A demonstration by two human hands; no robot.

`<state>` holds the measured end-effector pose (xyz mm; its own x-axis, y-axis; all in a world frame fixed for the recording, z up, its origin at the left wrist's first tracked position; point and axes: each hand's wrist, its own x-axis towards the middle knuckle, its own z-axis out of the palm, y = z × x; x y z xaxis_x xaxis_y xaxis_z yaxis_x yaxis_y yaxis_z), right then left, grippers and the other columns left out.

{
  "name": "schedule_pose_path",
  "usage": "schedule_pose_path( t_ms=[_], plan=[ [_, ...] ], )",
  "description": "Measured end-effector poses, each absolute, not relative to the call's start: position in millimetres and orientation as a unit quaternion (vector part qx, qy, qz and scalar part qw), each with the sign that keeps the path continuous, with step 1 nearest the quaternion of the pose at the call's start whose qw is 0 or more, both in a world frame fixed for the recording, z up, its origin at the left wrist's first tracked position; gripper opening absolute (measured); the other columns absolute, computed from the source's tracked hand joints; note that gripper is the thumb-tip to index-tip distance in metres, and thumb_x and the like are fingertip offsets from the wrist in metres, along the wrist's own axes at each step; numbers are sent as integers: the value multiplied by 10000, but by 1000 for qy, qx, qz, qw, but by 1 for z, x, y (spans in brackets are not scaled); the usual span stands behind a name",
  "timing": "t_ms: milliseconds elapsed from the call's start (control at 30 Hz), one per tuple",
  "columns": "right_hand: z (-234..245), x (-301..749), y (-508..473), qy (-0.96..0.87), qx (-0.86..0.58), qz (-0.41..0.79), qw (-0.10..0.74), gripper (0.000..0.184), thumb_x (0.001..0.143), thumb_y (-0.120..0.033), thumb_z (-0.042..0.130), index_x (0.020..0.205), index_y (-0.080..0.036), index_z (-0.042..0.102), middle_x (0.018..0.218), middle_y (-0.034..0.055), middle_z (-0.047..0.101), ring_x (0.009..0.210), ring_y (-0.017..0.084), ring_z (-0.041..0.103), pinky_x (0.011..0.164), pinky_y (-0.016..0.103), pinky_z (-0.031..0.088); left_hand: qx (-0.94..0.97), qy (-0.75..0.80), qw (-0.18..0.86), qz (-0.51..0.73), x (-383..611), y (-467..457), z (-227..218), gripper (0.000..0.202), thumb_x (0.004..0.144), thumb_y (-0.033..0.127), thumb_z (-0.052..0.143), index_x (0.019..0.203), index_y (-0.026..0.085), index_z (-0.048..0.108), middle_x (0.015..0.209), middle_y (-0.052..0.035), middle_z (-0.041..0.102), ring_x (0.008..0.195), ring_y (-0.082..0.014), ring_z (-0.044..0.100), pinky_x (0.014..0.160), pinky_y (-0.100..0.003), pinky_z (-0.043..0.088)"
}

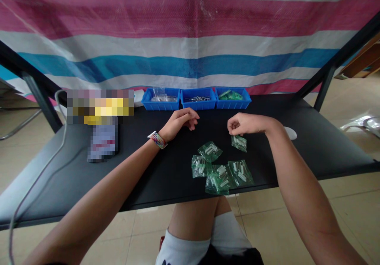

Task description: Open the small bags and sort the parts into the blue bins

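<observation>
My right hand (242, 124) pinches the top edge of a small clear green plastic bag (239, 143) with pale pieces inside, low over the black table. Loosely curled, with the fingertips a little apart, my left hand (183, 120) is just in front of the middle blue bin (198, 105); I see nothing in it. Nearer to me lie several similar filled bags, among them one at the back (210, 151), one at the left (199, 166), one at the front (218, 181) and one at the right (241, 173). Some overlap.
Beside the middle bin, which holds metal screws or nails, stand a left blue bin (162, 105) of clear plastic bags and a right blue bin (233, 105) of green items. A white oval object (291, 133) lies beyond my right wrist. A cable (44, 166) crosses the table's left side.
</observation>
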<state>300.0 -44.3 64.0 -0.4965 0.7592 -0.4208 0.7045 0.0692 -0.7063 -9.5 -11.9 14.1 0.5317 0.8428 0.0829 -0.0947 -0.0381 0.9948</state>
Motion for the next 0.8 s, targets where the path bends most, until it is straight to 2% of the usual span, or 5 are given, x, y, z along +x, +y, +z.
schedule_pose_path(
  t_ms=[233,367,467,633,800],
  plan=[
    [68,294,-46,-696,-455,510,221,273,780,-391,861,833,-174,703,717,-11,627,607,113,512,553,251,381,601,295,641,375,-10,-10,13,297,880,424,747,951,136,734,835,-51,729,614,-131,680,588,-242,541],
    [64,287,-42,-661,-422,490,382,306,778,-396,904,824,-172,700,710,-7,639,605,110,550,577,254,438,602,299,637,377,-10,-9,11,304,895,430,744,973,136,734,885,-55,727,630,-128,685,596,-242,548],
    [52,270,-36,-604,-413,480,484,326,737,-400,923,797,-183,687,683,-17,640,579,108,562,577,258,471,622,293,623,373,-11,-11,13,346,929,450,751,1088,143,737,958,-55,729,648,-118,689,615,-240,561],
    [22,236,-33,-534,-445,507,509,361,660,-412,940,784,-188,686,683,-8,678,588,118,601,570,256,507,659,293,585,371,-10,-15,17,488,925,471,808,1295,173,702,956,-23,702,681,-120,700,629,-238,576],
    [12,223,-37,-494,-454,534,515,380,660,-415,949,808,-195,677,687,-25,670,607,110,613,591,245,535,657,294,582,377,-9,-12,11,388,857,387,884,1110,144,718,948,-31,712,674,-101,662,618,-231,590]
  ],
)
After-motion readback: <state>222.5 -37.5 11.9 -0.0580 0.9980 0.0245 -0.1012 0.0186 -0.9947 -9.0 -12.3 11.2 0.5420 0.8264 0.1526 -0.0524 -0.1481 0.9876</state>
